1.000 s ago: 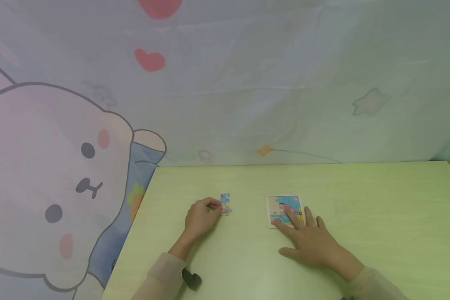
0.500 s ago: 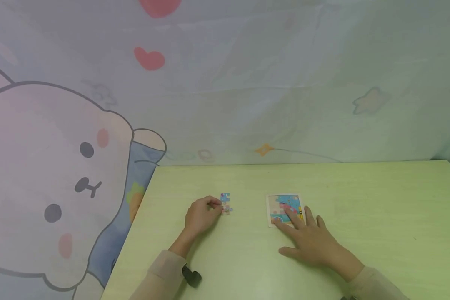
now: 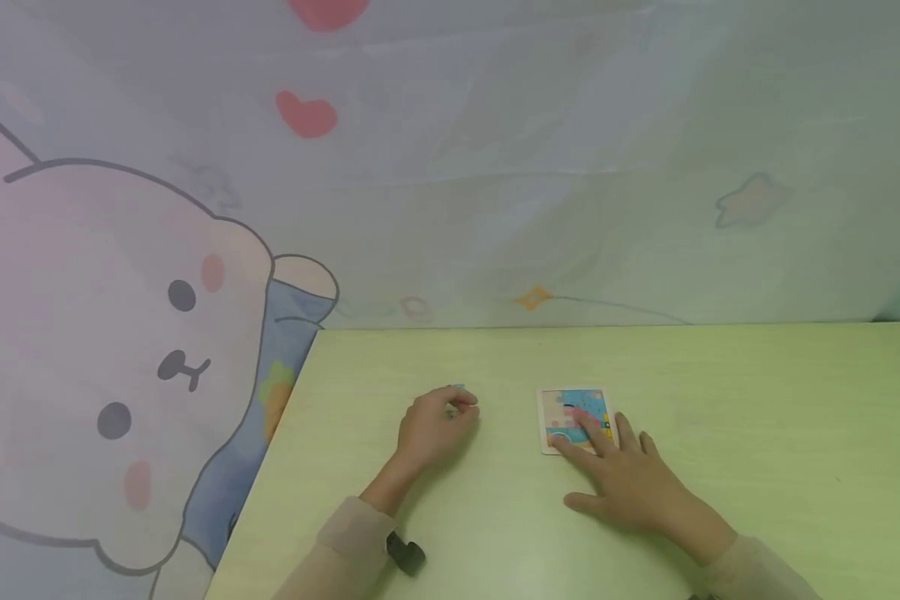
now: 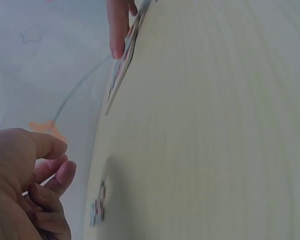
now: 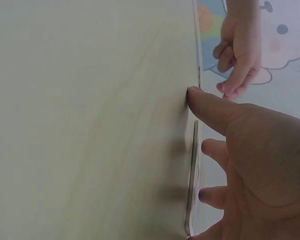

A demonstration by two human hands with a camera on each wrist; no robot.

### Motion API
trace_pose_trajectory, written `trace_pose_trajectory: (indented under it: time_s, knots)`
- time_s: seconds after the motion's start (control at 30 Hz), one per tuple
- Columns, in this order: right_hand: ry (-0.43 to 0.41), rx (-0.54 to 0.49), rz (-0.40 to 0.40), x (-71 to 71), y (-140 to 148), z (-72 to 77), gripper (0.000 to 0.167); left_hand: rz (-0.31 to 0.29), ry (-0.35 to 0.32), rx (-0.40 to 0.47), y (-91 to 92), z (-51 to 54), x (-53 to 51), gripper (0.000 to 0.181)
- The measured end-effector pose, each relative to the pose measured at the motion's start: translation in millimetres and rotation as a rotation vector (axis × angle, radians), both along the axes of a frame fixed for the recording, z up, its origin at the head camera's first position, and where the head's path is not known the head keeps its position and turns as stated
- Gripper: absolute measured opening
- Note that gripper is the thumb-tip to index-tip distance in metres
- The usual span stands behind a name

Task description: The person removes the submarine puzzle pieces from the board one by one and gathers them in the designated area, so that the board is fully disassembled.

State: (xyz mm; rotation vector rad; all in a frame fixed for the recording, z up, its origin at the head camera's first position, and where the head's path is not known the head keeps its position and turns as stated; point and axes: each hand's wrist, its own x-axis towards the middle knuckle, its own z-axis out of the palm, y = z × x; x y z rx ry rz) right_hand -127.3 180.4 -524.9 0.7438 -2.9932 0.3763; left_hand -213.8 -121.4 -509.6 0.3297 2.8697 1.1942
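Observation:
Loosely curled, my left hand [image 3: 438, 427] is held above the small jigsaw pieces [image 4: 98, 206], thumb and forefinger close together. No piece shows plainly between the fingertips; whether one is pinched there cannot be told. In the head view this hand covers most of the loose pieces, with a bit of blue piece [image 3: 457, 386] showing past it. My right hand [image 3: 630, 483] is spread, its fingertips on the square puzzle board [image 3: 542, 421]. Blue, pink and yellow picture parts fill much of the board, and a bare beige patch lies at its upper left.
Both hands are over a pale yellow-green table [image 3: 495, 525]. Behind it hangs a cloth backdrop [image 3: 495, 167] printed with a bear, hearts and stars. A black strap end [image 3: 405, 553] sticks out beside the left sleeve [image 3: 345, 542].
My left hand has moved to the right from the left side of the loose pieces and now covers them in the head view. My right hand stays on the puzzle board.

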Motion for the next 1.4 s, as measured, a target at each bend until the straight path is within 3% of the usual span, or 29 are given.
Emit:
trace_pose_trajectory:
  time_s: [0.17,0.3,0.63,0.83,1.4]
  knots:
    - [-0.011,0.006,-0.004,5.5,0.9,1.4,0.077,-0.094,-0.007,-0.013,20.4,3.3,3.7,0.02]
    - [-0.042,0.019,0.002,11.2,0.0,1.5,0.078,-0.134,-0.013,-0.05,37.2,2.0,4.8,0.018]
    - [-0.096,0.035,-0.024,21.0,-7.0,5.8,0.073,-0.236,-0.055,-0.098,72.0,-14.5,-0.6,0.023]
    - [-0.078,0.045,-0.032,23.1,-9.2,5.4,0.073,-0.267,-0.099,-0.118,84.1,-15.6,0.7,0.03]
    - [-0.062,0.06,-0.072,24.0,-15.0,6.1,0.073,-0.267,-0.092,-0.128,94.6,-17.8,-0.9,0.027]
